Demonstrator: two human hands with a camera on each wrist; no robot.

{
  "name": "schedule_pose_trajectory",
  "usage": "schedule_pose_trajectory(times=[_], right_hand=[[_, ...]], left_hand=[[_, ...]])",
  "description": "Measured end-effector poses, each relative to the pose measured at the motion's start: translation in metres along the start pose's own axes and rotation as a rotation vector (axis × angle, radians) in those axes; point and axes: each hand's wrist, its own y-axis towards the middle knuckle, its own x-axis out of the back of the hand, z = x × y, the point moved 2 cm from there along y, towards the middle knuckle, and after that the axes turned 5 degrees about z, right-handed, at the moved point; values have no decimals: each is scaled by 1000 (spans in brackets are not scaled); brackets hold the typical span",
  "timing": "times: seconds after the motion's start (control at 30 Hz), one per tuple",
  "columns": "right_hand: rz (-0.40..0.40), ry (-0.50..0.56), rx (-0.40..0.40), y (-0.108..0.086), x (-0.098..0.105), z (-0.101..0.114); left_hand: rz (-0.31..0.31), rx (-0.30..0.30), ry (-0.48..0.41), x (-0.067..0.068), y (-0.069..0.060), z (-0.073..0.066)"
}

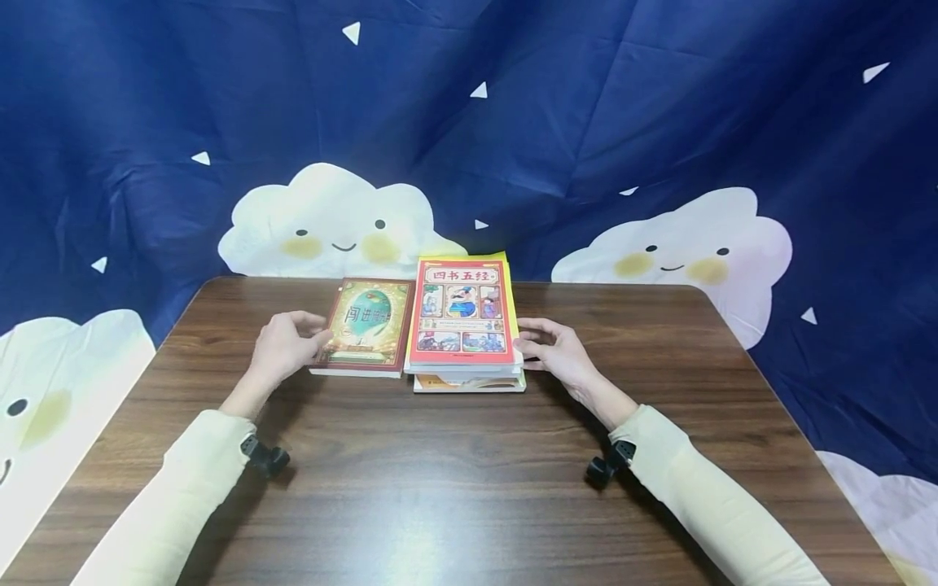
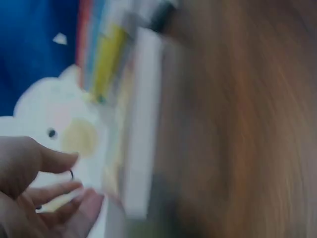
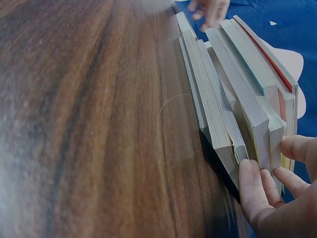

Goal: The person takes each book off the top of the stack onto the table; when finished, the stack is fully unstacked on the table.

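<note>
A brown-and-gold book with a green oval (image 1: 369, 321) lies flat beside a stack of several books, topped by a red-covered one (image 1: 463, 313). My left hand (image 1: 287, 346) is at the single book's left edge, fingers loosely bent; whether they touch it I cannot tell. In the blurred left wrist view, that hand (image 2: 47, 193) shows spaced fingers. Against the stack's right side rest the fingertips of my right hand (image 1: 560, 358). Seen in the right wrist view, the right hand (image 3: 282, 191) has its fingers spread along the ends of the stacked books (image 3: 252, 114).
The brown wooden table (image 1: 440, 464) extends on both sides of the books and in front of them. Behind its far edge hangs a dark blue curtain (image 1: 550, 146) with white clouds and small white shapes. Black wrist cameras sit on both sleeves.
</note>
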Motion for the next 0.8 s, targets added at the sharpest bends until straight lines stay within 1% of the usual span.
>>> schedule_pose_trajectory(times=[0.03, 0.07, 0.13, 0.23, 0.4, 0.53, 0.6, 0.7, 0.8], right_hand=[[-3, 1, 0, 0, 0, 0], [-4, 2, -1, 0, 1, 0], [-5, 1, -3, -1, 1, -1], [-9, 1, -9, -1, 2, -1], [-7, -2, -5, -2, 1, 0], [-7, -8, -3, -2, 0, 1], [-11, -7, -4, -1, 0, 1], [-9, -12, 2, -2, -1, 1], [-10, -14, 1, -1, -1, 2]], left_hand=[[16, -10, -62, -3, -1, -8], [50, -12, -150, -7, -2, -15], [117, 10, -314, -18, -3, -31], [170, 38, -413, -36, -3, -50], [205, 56, -503, -65, -2, -72], [216, 67, -547, -79, -1, -81], [215, 70, -559, -83, -1, -82], [227, 73, -589, -85, -2, -81], [269, 84, -630, -84, -2, -79]])
